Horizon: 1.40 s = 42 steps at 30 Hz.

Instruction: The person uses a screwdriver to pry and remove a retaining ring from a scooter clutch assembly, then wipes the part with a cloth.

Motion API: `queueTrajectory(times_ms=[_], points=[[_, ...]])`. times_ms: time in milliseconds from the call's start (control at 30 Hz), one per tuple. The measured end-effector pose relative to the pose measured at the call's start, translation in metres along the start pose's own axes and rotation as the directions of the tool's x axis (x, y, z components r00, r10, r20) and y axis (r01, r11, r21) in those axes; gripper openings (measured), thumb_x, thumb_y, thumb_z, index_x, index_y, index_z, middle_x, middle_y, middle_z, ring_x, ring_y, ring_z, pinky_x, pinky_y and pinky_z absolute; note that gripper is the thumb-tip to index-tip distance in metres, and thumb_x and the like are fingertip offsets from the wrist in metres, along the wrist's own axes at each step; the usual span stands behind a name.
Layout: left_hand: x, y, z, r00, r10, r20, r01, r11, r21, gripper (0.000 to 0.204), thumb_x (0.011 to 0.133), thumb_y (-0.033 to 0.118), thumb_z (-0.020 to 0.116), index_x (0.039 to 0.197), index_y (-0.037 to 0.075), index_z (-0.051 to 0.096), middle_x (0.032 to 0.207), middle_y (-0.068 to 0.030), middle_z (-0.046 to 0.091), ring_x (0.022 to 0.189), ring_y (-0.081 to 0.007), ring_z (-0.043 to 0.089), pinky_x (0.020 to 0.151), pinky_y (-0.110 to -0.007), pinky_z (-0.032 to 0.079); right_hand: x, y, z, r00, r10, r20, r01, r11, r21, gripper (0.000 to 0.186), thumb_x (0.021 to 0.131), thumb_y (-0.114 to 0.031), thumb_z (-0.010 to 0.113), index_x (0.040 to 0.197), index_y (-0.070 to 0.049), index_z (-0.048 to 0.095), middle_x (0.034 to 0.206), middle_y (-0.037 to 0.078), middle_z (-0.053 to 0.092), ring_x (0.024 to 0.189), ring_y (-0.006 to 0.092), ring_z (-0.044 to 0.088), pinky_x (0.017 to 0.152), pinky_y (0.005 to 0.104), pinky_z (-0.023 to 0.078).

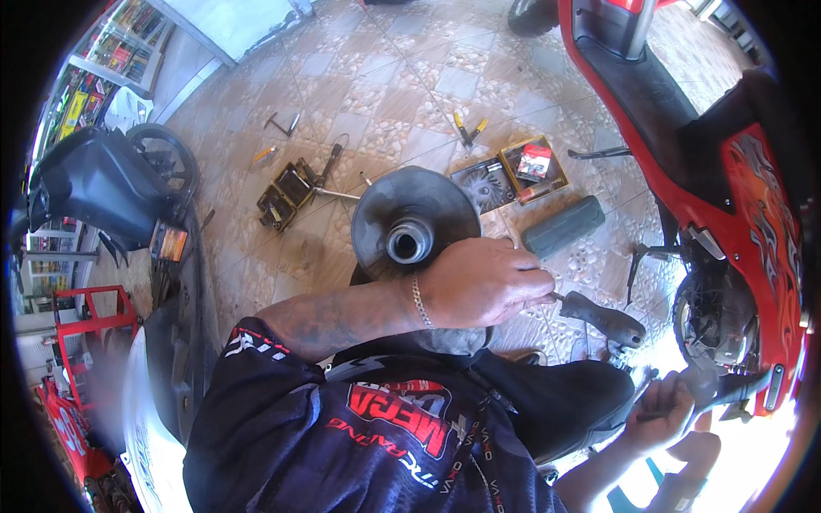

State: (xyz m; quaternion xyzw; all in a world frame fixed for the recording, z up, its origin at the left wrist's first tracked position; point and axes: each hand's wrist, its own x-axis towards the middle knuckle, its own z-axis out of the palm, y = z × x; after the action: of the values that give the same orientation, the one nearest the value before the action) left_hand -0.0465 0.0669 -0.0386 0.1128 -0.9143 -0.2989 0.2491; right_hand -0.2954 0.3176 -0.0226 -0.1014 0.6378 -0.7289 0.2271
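Observation:
My left hand (489,278), with a bracelet at the wrist, reaches across my front with its fingers closed. A thin shaft seems to run from its fingertips into a dark, thick handle (603,319), like a screwdriver's; the grip itself is partly hidden. Just beyond that hand stands a large grey metal pulley (374,205), disc-shaped with a raised hollow hub, its near side partly covered by my hand and forearm. Low on the right, my right hand (665,409) is curled around something grey and blurred that I cannot identify, close to the red motorcycle (717,224).
Beyond the pulley lie an open socket case (288,195), a T-handle tool (282,125), yellow-handled pliers (470,129), a box of parts (556,181) and a green-grey case (563,226). A dark scooter (98,184) stands left, near a red metal frame (92,309). Glare whitens the lower right.

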Motion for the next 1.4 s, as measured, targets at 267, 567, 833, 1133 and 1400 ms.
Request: queueTrajectory(times_ms=[267,567,833,1133,1400], points=[[0.000,0.000,0.001,0.999,0.016,0.031,-0.016,1.000,-0.006,0.018,0.089,0.020,0.073,0.103,0.012,0.067,0.089,-0.0047,0.063,0.083,-0.0264,0.065,0.067,-0.041,0.050,0.013,-0.005,-0.036,0.999,-0.025,-0.024,0.023,0.995,-0.098,0.031,0.095,-0.014,0.054,0.122,0.001,0.054,0.090,0.004,0.055,0.053,0.0073,0.043,0.054,0.0199,0.040],[-0.002,0.002,-0.001,1.000,0.018,-0.008,-0.017,0.999,0.035,0.016,0.089,0.023,0.074,0.099,0.013,0.068,0.087,-0.0048,0.062,0.079,-0.0266,0.064,0.067,-0.040,0.050,0.003,0.026,-0.035,0.989,0.078,0.123,-0.086,0.994,0.061,0.024,0.086,-0.006,0.063,0.110,-0.003,0.066,0.080,0.003,0.062,0.053,0.0097,0.048,0.045,0.0247,0.039],[-0.002,-0.001,-0.002,1.000,0.010,-0.002,-0.010,1.000,0.018,0.016,0.090,0.022,0.073,0.101,0.013,0.067,0.089,-0.0047,0.062,0.082,-0.0267,0.065,0.068,-0.040,0.051,0.018,0.020,-0.043,0.989,-0.125,0.080,0.140,0.962,-0.236,0.015,0.086,-0.014,0.067,0.096,-0.004,0.064,0.072,0.001,0.056,0.061,0.0139,0.053,0.065,0.0273,0.050],[-0.002,0.000,-0.002,1.000,-0.022,0.009,0.021,0.998,0.051,0.015,0.089,0.020,0.072,0.100,0.012,0.067,0.086,-0.0052,0.061,0.081,-0.0274,0.064,0.068,-0.041,0.051,0.000,0.026,-0.055,0.970,-0.135,0.204,0.208,0.894,-0.397,0.036,0.090,-0.011,0.063,0.123,0.001,0.057,0.095,0.008,0.060,0.083,0.0181,0.058,0.084,0.0323,0.048],[-0.003,0.001,-0.002,0.995,-0.047,0.083,0.043,0.998,0.041,0.022,0.084,0.019,0.072,0.103,0.012,0.066,0.096,-0.0052,0.064,0.087,-0.0286,0.066,0.076,-0.042,0.054,0.012,0.018,-0.036,0.993,-0.016,0.116,0.041,0.976,-0.215,0.041,0.085,-0.006,0.060,0.126,0.001,0.056,0.080,0.002,0.056,0.057,0.0073,0.048,0.050,0.0223,0.039]])
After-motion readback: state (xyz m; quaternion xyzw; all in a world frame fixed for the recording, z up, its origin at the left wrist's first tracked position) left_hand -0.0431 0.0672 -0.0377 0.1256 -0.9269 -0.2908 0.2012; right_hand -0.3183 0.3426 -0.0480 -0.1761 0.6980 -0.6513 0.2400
